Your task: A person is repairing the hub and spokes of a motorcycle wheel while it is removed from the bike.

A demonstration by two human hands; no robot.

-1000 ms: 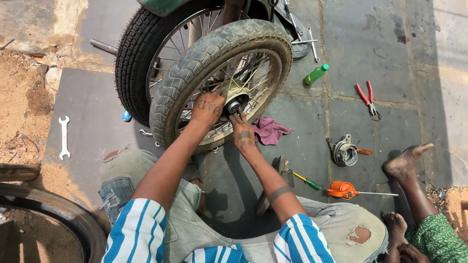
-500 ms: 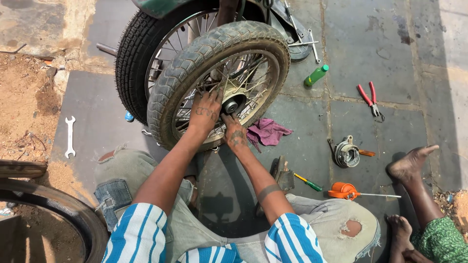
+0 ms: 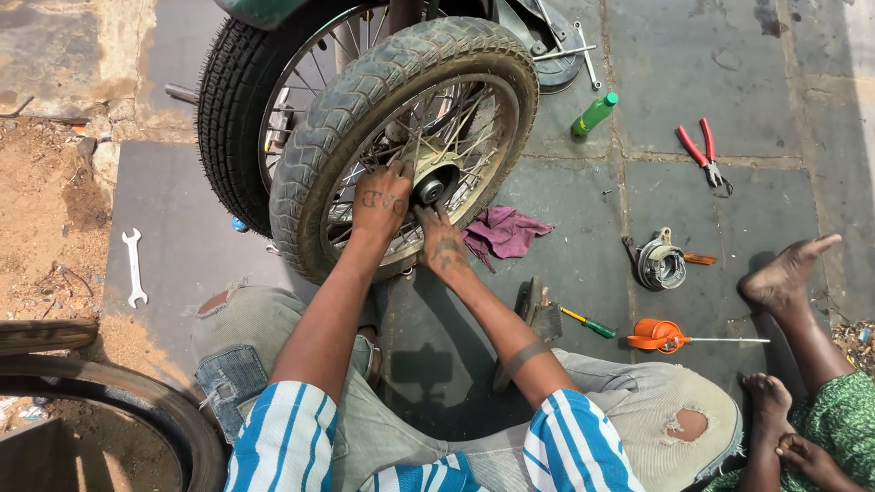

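Observation:
A loose spoked motorcycle wheel with a worn tyre stands upright in front of me, leaning against a second wheel behind it. My left hand grips the spokes just left of the hub. My right hand presses its fingers against the hub's lower edge. Whether it holds a small part I cannot tell. My knees in torn light trousers frame the wheel.
On the slabs lie a purple rag, green bottle, red pliers, a round metal drum part, a green-handled screwdriver, an orange oil can and a spanner. Another person's feet rest at right. A tyre lies lower left.
Both hands moved down and closer to the hub; the left now grips the spokes. The view drifted slightly, wheel otherwise in place.

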